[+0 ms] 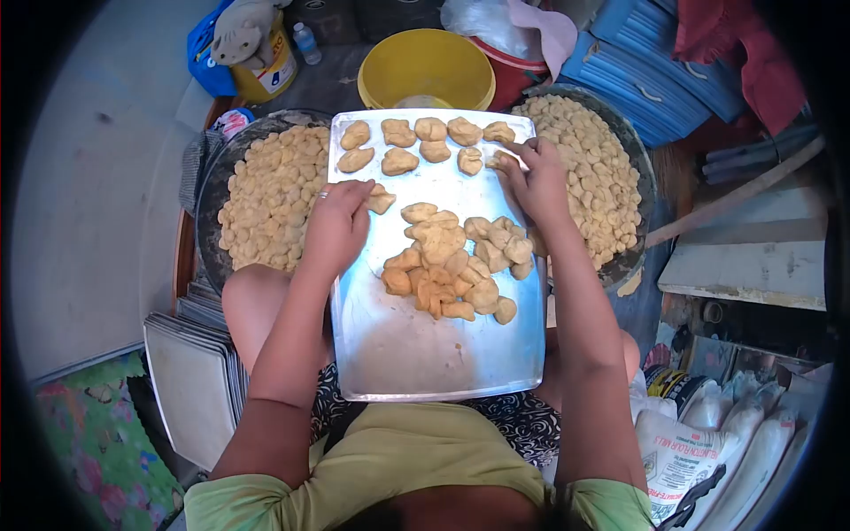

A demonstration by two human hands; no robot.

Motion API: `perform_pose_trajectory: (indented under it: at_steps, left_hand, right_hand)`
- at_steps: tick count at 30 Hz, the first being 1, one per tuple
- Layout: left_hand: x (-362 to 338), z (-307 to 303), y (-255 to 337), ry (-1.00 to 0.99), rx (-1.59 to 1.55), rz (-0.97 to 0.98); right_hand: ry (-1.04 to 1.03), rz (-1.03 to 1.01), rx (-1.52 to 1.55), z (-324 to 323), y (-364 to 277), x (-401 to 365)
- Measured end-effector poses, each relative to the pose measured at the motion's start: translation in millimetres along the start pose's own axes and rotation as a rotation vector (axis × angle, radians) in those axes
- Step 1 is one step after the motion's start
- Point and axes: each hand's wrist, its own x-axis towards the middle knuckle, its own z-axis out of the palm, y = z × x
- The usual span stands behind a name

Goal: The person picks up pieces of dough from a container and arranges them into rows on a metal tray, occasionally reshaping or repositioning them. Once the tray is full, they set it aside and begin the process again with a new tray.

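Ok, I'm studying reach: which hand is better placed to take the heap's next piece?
Likely the left hand: its fingers are nearer the heap; the right hand is farther up the tray.

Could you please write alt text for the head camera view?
A person's left hand and right hand touch dough-like pieces on a metal tray. A loose pile lies mid-tray; one basin of similar pieces stands at left, another basin at right.

White sack (680,460), lower right: printed text includes "LINGTON FLOUR MILLS", initial letters unclear, and, partly legible, "MATE-FREE". Yellow container (266,85), upper left: label (282,73) present, lettering too small to read.
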Motion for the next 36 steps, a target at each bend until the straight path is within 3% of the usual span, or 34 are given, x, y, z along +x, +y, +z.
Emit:
perform_pose_trajectory:
  at_steps: [1,3,4,8,11,13,15,18,20,23,27,29,30,31,33,36]
  left_hand:
    - [-1,-5,9,0.017,0.057,0.046]
    - [-4,-5,15,0.029,0.116,0.085]
    - [-1,-3,14,-0.012,0.136,0.08]
    - [9,2,7,0.059,0.208,0.096]
    - [13,4,0,0.114,0.218,0.091]
    - [13,8,-4,0.114,0.23,0.082]
    - [17,9,-4,0.047,0.127,0.04]
    - [15,0,3,0.171,0.15,-0.01]
    - [13,2,-8,0.134,0.137,-0.016]
    - [15,8,-15,0.073,0.051,-0.019]
    - [12,2,2,0.117,0.068,0.03]
    - [11,3,1,0.033,0.114,0.081]
    - [11,3,0,-0.047,0.166,0.124]
    - [12,3,1,-0.044,0.167,0.123]
    - [13,2,4,0.067,0.191,0.156]
    - [17,9,16,-0.087,0.167,0.282]
  right_hand:
    - [-0.008,-0.004,0.003,-3,-9,3]
    - [-0.099,-0.201,-0.15,-5,-26,6]
    - [-0.218,-0.218,-0.187,3,-23,7]
    - [-0.244,-0.208,-0.224,17,-20,16]
    - [-0.17,-0.157,-0.263,3,-55,10]
    - [-0.35,-0.031,0.1,9,-88,-4]
    - [-0.781,-0.082,0.037,18,-110,-2]
    - [-0.628,-0.035,0.129,39,-108,12]
    - [-0.521,0.044,0.26,50,-109,16]
    - [-0.496,0.046,0.124,45,-116,12]
    - [-0.68,0.109,0.0,13,-114,-7]
    - [-0.777,-0.002,0.161,15,-95,-8]
    - [-0.773,0.121,0.268,9,-96,-1]
    - [-0.773,0.118,0.267,13,-93,1]
    - [-0.498,0.338,0.35,23,-84,2]
    - [-0.481,0.337,0.334,25,-81,1]
